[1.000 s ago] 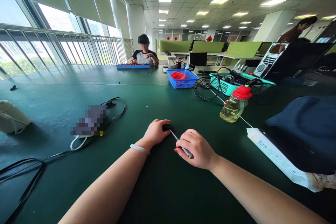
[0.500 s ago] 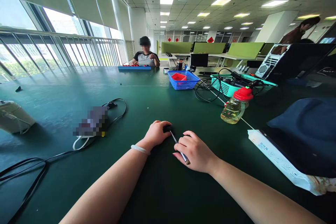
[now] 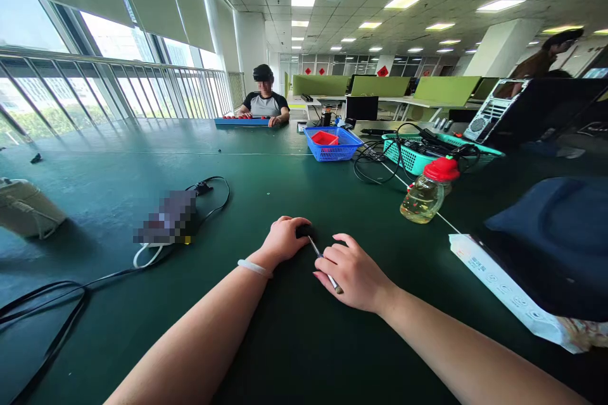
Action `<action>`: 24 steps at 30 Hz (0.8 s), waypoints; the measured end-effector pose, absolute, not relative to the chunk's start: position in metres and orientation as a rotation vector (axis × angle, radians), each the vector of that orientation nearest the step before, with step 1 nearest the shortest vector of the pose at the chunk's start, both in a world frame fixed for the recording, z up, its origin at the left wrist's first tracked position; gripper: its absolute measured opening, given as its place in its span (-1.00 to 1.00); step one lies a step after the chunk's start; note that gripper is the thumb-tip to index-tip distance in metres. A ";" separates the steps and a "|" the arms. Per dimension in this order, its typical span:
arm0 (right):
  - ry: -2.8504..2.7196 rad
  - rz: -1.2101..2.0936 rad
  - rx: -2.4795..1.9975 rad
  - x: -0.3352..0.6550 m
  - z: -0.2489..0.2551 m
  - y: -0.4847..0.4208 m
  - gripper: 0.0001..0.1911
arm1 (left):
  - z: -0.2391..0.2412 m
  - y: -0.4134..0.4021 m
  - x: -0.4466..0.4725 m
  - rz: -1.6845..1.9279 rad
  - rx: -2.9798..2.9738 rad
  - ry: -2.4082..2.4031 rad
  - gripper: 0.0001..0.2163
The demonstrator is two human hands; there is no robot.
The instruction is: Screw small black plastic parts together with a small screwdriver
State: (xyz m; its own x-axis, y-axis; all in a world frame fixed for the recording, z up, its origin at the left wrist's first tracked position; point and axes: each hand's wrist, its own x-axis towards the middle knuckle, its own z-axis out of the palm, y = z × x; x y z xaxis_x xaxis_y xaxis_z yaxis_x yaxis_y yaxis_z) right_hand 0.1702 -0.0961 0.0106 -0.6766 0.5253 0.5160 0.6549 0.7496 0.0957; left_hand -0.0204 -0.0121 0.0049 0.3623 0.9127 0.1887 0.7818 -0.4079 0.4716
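In the head view, my left hand [image 3: 285,238] is closed round one side of a small, dark, rounded object [image 3: 304,230] on the dark green tabletop. Most of that object lies behind my fingers, so its kind is unclear. My right hand [image 3: 349,275] pinches a slim metallic stick tool [image 3: 335,285]. Its thin pointed end lies at the near edge of the dark object; I cannot tell if they touch. The tool's thicker brownish end, like a small brush, points back toward me.
A bottle with a red lid [image 3: 424,193], a green basket of cables [image 3: 411,157] and a blue basket [image 3: 335,150] stand ahead. A white packet [image 3: 498,291] lies right, a power adapter [image 3: 166,218] left. A person [image 3: 266,101] sits at the far end.
My hands and the tool hold almost the same pose. The seated person across the table has lowered a hand to the blue board there. The standing person at right has shifted their head.
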 end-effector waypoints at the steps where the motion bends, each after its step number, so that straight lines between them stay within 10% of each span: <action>1: -2.492 -0.376 -0.905 0.170 0.011 -0.096 -0.85 | 0.005 -0.012 -0.020 0.616 2.325 1.497 -0.63; 24: -2.393 -0.269 -0.959 0.170 0.010 -0.096 -0.89 | 0.004 -0.010 -0.022 0.639 2.269 1.484 -0.60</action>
State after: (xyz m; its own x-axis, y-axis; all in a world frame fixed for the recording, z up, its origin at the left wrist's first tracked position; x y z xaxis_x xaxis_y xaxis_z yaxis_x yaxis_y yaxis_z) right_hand 0.1701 -0.0955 0.0096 -0.5991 0.5788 0.5533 0.6873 0.7262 -0.0155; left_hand -0.0221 -0.0102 0.0037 0.3478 0.9208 0.1763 0.7609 -0.3871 0.5208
